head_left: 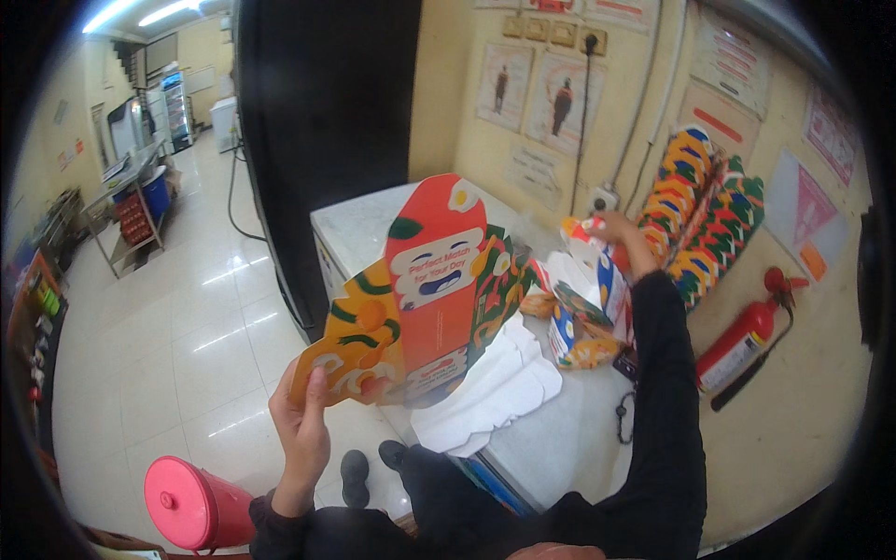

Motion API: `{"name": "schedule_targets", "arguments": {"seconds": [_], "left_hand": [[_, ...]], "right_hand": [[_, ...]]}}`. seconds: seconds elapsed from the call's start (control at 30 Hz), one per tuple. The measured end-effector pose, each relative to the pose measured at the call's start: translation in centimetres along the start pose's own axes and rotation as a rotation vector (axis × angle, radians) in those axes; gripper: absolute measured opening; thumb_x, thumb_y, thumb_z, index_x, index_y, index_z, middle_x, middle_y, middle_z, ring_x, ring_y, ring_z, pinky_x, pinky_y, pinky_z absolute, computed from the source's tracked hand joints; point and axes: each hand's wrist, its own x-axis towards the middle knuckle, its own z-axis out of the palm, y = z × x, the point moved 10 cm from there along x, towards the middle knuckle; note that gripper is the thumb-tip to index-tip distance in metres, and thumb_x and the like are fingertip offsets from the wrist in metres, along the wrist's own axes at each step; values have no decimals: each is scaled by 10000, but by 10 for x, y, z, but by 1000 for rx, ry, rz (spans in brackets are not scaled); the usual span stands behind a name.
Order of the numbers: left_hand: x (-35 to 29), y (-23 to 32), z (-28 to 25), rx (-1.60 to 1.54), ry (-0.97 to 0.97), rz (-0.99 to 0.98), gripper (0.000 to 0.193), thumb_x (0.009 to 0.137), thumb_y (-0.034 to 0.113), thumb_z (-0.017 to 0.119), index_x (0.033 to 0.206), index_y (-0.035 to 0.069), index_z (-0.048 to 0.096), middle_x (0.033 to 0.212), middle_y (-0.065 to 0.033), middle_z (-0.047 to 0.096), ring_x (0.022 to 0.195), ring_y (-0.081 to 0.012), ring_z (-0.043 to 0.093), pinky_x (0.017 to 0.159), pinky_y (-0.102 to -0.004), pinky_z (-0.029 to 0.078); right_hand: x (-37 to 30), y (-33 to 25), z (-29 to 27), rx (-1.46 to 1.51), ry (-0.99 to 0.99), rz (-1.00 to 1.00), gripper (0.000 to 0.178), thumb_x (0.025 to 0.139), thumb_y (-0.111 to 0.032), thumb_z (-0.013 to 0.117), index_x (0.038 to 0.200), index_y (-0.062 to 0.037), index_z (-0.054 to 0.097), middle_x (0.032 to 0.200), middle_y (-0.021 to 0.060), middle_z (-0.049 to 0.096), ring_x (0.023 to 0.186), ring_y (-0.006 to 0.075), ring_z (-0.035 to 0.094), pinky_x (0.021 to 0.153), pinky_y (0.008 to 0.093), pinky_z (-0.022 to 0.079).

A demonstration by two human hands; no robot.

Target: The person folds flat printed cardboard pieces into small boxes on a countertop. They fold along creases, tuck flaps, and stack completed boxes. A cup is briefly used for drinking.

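Flat printed carton blank (441,327), yellow/red/green, is held up in front of the white-topped counter (558,443). Left hand (303,425) grips its yellow flap, thumb in front; one-edge hold, so I'd keep the pinch light and the board level to avoid creasing. Right hand (618,229) is at the folded cartons (590,317), fingers curled; can't tell if they pinch one. I'd keep that sleeve clear of them. White blanks (495,397) lie alongside.
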Motion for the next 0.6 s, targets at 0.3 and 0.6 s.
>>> {"name": "schedule_targets", "arguments": {"seconds": [0.3,0.6], "left_hand": [[-1,0,0,-60,13,-37,308,949,198,503,1129,-48,546,1006,-90,614,930,-147,572,830,-258,447],[-13,-14,61,-398,-279,-238,335,929,183,527,1205,-8,528,1080,-89,608,997,-147,572,870,-276,448]], "right_hand": [[-118,-85,-125,199,703,-225,437,839,-297,610,1197,-55,542,1204,161,555,1149,290,506,951,358,399],[-327,-303,-108,516,793,-732,615,767,-378,685,1281,-113,476,1397,134,375,1327,338,279,1079,499,166]]}}
